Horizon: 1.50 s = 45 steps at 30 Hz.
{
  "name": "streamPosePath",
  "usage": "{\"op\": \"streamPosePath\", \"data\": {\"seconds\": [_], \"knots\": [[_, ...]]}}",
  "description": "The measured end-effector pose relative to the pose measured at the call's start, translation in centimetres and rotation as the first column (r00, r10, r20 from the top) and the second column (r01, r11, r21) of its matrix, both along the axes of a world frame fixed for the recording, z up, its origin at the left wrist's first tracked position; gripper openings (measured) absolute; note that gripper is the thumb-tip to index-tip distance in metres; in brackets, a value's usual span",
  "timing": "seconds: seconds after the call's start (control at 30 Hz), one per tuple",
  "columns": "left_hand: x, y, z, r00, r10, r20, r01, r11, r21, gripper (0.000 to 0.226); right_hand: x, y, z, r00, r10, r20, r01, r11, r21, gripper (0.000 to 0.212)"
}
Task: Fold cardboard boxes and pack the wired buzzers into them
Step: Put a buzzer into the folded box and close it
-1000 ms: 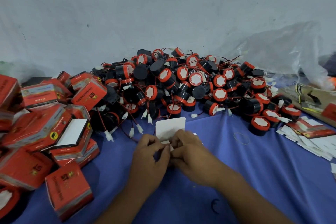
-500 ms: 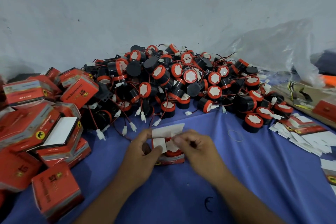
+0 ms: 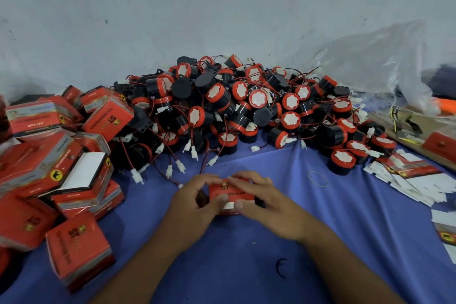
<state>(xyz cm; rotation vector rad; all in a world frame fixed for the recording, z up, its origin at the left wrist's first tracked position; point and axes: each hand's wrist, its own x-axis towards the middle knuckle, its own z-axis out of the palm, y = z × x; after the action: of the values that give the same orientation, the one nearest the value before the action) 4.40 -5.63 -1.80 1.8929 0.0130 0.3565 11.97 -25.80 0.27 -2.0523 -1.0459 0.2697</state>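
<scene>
The left hand (image 3: 195,201) and right hand (image 3: 267,202) clasp the red box (image 3: 233,192) together on the blue cloth (image 3: 222,266).

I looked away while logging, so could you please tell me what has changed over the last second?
On the box, the white flap, upright before, has been folded down shut, hiding the buzzer inside. The left grip and right grip still hold it. The buzzer pile and packed boxes stayed put.

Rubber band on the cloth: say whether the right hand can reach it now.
Probably yes: bare blue cloth lies between the right hand and the rubber band, though that hand now holds the red box.
</scene>
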Motion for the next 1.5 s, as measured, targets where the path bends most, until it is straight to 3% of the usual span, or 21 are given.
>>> {"op": "streamPosePath", "data": {"seconds": [0.1,0.23,0.5,0.77,0.9,1.1,1.17,1.33,1.5], "knots": [[0.1,0.2,-0.1,0.999,-0.030,0.024,0.029,0.999,0.031,0.032,0.1,-0.1,0.1,0.989,-0.045,0.142,0.038,0.998,0.050,0.047],[0.1,0.2,-0.2,0.993,-0.113,0.042,0.112,0.993,0.039,0.045,0.5,-0.3,0.2,0.990,-0.034,0.139,0.017,0.992,0.124,0.041],[0.3,0.1,-0.2,0.990,-0.069,0.124,0.052,0.989,0.139,0.027,0.7,0.3,-0.4,0.971,-0.047,0.233,-0.005,0.975,0.220,0.030],[0.2,0.5,-0.4,0.980,-0.081,0.179,0.024,0.954,0.299,0.036,1.0,0.6,-1.6,0.918,-0.098,0.385,0.066,0.993,0.095,0.040],[0.2,0.7,-0.1,0.960,-0.069,0.271,-0.069,0.882,0.467,0.031,0.6,0.8,-1.1,0.893,-0.096,0.440,0.093,0.995,0.029,0.042],[-0.2,0.9,0.2,0.962,-0.150,0.226,0.021,0.872,0.489,0.045,-0.7,0.9,-1.0,0.844,-0.069,0.532,0.106,0.994,-0.038,0.049],[-0.1,0.9,0.2,0.959,-0.155,0.237,0.022,0.875,0.485,0.048,-0.6,0.8,-1.1,0.852,-0.048,0.522,0.060,0.998,-0.007,0.048],[0.2,0.7,-0.4,0.942,-0.107,0.319,-0.053,0.890,0.453,0.039,0.0,1.5,-1.2,0.748,-0.158,0.645,0.027,0.978,0.208,0.029],[0.2,0.4,-0.4,0.945,-0.114,0.308,-0.028,0.906,0.422,0.044,0.2,1.7,-1.3,0.768,-0.222,0.600,0.056,0.958,0.283,0.023]]}}
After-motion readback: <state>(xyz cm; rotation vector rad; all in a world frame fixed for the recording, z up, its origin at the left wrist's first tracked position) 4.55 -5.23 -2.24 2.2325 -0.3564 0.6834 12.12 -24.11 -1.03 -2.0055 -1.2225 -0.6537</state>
